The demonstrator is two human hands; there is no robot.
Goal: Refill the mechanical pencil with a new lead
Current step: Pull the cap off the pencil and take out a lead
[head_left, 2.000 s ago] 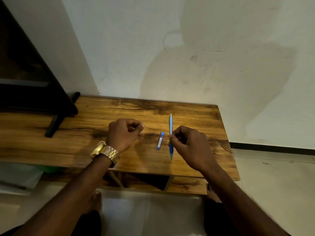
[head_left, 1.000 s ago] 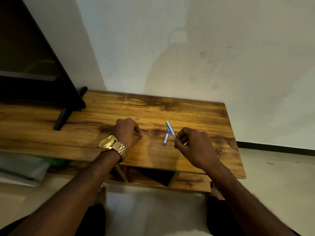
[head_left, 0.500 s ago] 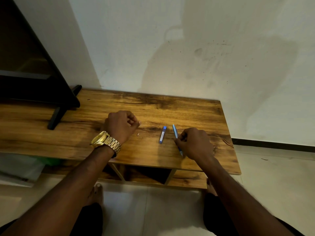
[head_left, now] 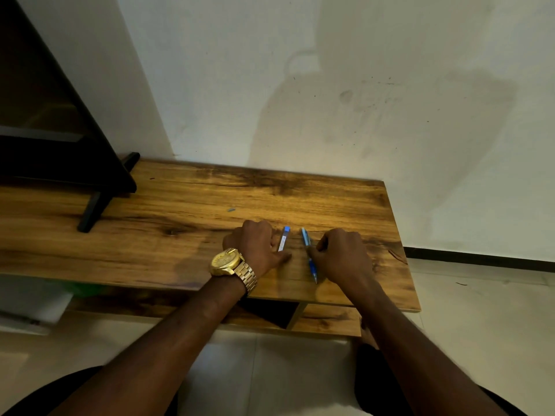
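Note:
A blue mechanical pencil [head_left: 309,256] lies on the wooden table [head_left: 186,223], its tip pointing toward me. My right hand [head_left: 341,256] rests on the table beside it, with curled fingertips holding the pencil's middle. Just left of the pencil lies a small lead case [head_left: 283,238] with a blue cap. My left hand [head_left: 258,247], with a gold watch on its wrist, has its curled fingers and thumb closed on the case's near end. A tiny blue piece [head_left: 230,209] lies alone farther left on the table.
A black stand with a slanted leg [head_left: 90,211] occupies the table's far left. The white wall [head_left: 330,100] runs right behind the table. The table's right edge [head_left: 404,253] is close to my right hand. A lower shelf shows under the top.
The pencil went from upright in my right hand to lying flat on the table. My left hand slid right to the lead case and left a tiny blue piece behind.

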